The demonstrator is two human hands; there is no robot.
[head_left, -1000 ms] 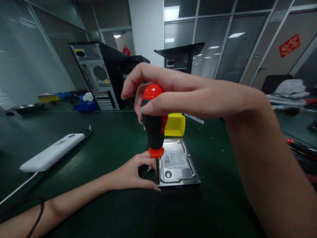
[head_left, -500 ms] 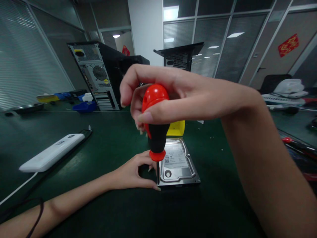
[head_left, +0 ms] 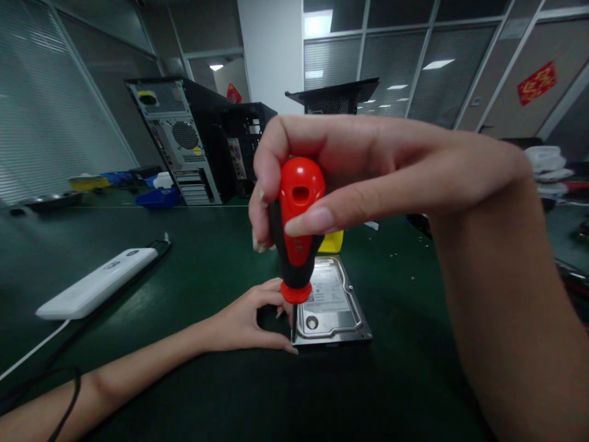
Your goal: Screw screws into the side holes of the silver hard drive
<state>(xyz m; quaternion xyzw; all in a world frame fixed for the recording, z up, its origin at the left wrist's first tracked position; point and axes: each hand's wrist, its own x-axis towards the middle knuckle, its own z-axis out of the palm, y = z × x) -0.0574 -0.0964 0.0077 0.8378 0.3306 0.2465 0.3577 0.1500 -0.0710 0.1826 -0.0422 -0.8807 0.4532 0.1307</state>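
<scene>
A silver hard drive [head_left: 334, 310] with a white label lies flat on the dark green tabletop. My left hand [head_left: 251, 316] grips its left side, thumb at the near corner and the fingertips partly hidden behind the screwdriver. My right hand [head_left: 363, 169] is closed round the red and black handle of a stubby screwdriver [head_left: 298, 248]. The tool stands nearly upright, its shaft running down to the drive's near left corner. Whether the tip sits in a screw is too small to tell.
Left on the table is a white power strip [head_left: 99, 282] with its cable. Behind the drive stands a yellow bin [head_left: 331, 242]. Farther back are a computer tower [head_left: 184, 141], a second black case [head_left: 246, 144] and a blue bin [head_left: 157, 198]. Small bits lie scattered to the right.
My right hand has shifted to the right with its fingers curled more tightly. The screwdriver handle has turned, bringing a slot into view. My left hand and the hard drive stay put.
</scene>
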